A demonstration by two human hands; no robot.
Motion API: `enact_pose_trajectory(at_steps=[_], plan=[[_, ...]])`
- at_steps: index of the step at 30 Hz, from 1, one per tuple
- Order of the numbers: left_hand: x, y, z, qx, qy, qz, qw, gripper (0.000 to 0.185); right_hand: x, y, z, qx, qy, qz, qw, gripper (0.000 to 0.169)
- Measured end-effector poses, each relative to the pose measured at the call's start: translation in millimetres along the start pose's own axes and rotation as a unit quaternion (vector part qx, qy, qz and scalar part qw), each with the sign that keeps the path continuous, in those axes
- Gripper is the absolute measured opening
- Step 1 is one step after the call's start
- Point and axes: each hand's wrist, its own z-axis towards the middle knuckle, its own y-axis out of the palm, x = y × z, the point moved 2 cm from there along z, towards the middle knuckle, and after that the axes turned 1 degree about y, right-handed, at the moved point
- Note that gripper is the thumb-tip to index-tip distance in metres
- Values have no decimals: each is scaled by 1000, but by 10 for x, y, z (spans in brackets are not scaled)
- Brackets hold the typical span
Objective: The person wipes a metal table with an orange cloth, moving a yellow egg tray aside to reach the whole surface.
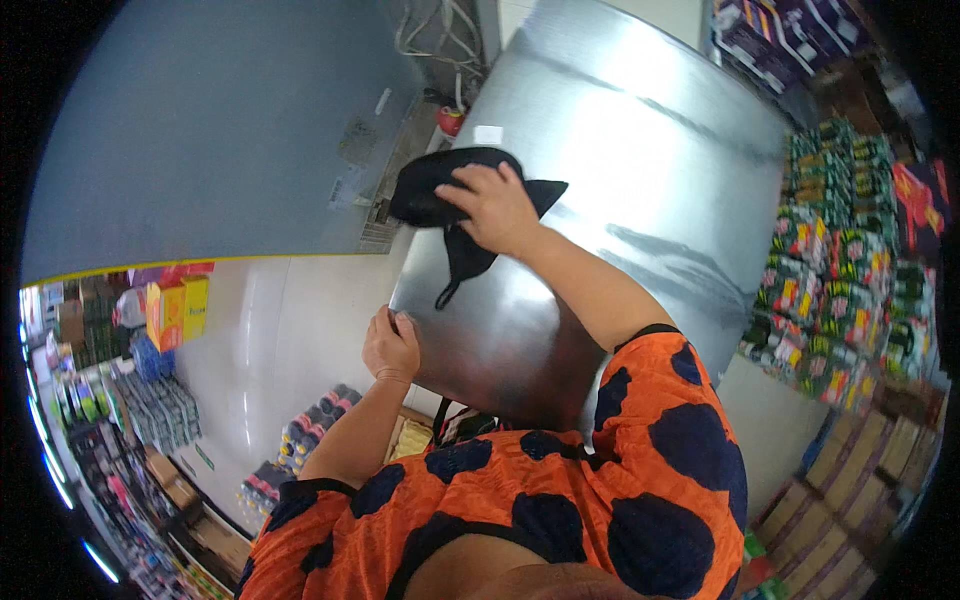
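Note:
A black cloth (427, 187) with a small hanging loop lies bunched over the far left part of a shiny metal tabletop (600, 172). My right hand (495, 206) rests on the cloth with its fingers spread, pressing on it from above; the underside of the palm is hidden. At the near left corner of the metal top, my left hand (391, 346) has its fingers curled round the edge. A small white label (488, 135) sits on the metal just beyond the cloth.
A large grey panel (225, 135) with a yellow edge stands at the left. Cables (442, 30) and a red object (450, 120) are behind the cloth. Stacked packaged goods (855, 262) and cartons (817, 517) line the right; bottle packs (319, 424) stand on the floor at the lower left.

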Motion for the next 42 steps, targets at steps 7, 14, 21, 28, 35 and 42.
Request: enact_pose_trajectory(at_steps=[7, 14, 21, 28, 35, 42], plan=[[24, 4, 5, -45, -23, 9, 999, 37, 985, -966, -1014, 126, 251, -100, 955, 45], [95, -47, -27, -58, -33, 27, 997, 42, 1418, -1531, -3443, 159, 578, -252, 760, 56], [140, -52, -12, -95, -52, -2, 994, 48, -340, -980, -3945, 166, 558, -235, 778, 61], [249, -90, -5, -132, -54, 8, 990, 51, -1744, -378, -3436, 94, 527, -137, 833, 64], [242, -50, -27, -119, -82, 17, 989, 56, -1450, -563, -3658, 78, 530, -118, 836, 65], [221, -86, -25, -105, -94, 27, 990, 57, -374, -1075, -3798, 124, 554, -175, 805, 58]])
